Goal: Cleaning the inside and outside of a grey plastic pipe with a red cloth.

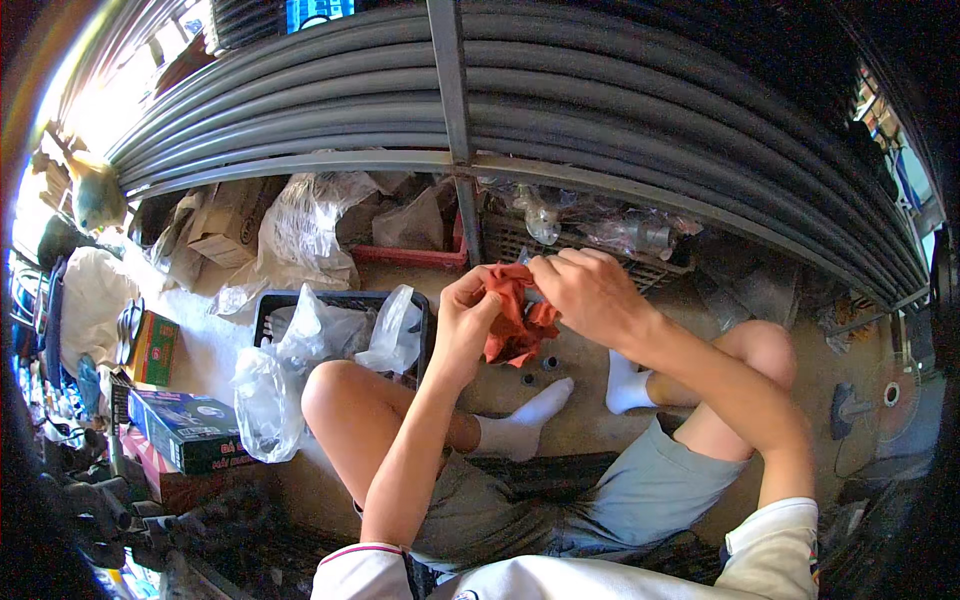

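A crumpled red-orange cloth or thin bag (517,322) hangs between my two hands, above the floor in front of my feet. My left hand (470,307) pinches its upper left edge between thumb and fingers. My right hand (589,289) has its fingers curled on the upper right edge, knuckles towards me. A gap shows in the material near my right fingers; whether anything lies inside is hidden. Below it, two small dark round pieces (550,363) rest on the floor near my white-socked foot (525,420).
A black plastic crate (262,300) holding clear plastic bags (322,330) stands left of my knee. Ahead, long dark pipes (300,82) lie on a metal rack (459,97) over a red tray (409,257) and a basket (502,232). Boxes (184,424) sit left, a fan (892,394) right.
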{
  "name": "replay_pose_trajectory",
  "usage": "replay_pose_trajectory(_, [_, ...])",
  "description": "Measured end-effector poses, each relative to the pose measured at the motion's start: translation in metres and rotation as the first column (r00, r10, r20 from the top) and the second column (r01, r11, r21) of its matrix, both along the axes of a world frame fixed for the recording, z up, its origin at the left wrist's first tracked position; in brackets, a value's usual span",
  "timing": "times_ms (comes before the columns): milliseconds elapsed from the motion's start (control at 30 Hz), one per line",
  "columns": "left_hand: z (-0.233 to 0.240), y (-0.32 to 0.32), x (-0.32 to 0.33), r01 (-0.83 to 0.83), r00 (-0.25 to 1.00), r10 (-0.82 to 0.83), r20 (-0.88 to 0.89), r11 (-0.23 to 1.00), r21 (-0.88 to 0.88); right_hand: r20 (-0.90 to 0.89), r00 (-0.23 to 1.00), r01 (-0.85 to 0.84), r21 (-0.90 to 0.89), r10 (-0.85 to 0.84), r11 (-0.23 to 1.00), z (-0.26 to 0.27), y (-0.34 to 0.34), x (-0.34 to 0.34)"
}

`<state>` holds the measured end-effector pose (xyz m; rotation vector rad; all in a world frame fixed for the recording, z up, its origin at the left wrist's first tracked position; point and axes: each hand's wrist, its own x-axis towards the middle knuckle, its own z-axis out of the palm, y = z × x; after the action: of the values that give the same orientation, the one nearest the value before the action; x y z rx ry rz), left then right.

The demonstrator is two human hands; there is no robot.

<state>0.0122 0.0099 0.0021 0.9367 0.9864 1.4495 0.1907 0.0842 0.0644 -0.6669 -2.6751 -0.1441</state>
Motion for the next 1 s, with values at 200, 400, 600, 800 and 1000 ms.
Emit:
replay_pose_trajectory(200, [0.005, -0.011, 0.001, -0.014, 0.984, 0.013, 0.179, 1.000, 0.007, -0.058, 0.998, -0.017, -0.320, -0.001, 0.947, 0.030, -0.011, -0.011])
replay_pose_trajectory(400, [0.009, -0.012, 0.000, -0.101, 0.994, 0.088, 0.065, 0.966, 0.238, -0.304, 0.937, -0.250, -0.928, -0.172, 0.277, 0.013, -0.009, -0.007])
replay_pose_trajectory(600, [0.019, -0.011, -0.003, -0.190, 0.970, 0.206, -0.127, 0.973, 0.128, -0.108, 0.994, -0.074, -0.436, 0.029, 0.897, 0.019, -0.005, -0.018])
replay_pose_trajectory(800, [0.018, -0.006, -0.001, -0.116, 0.991, 0.118, 0.058, 0.993, -0.033, -0.087, 0.993, -0.088, -0.032, 0.085, 0.996, 0.012, 0.003, -0.012])
replay_pose_trajectory(1000, [0.019, -0.011, 0.004, -0.110, 0.970, 0.085, 0.226, 0.989, 0.099, -0.224, 0.934, -0.278, -0.945, -0.280, -0.172, -0.004, -0.005, -0.008])
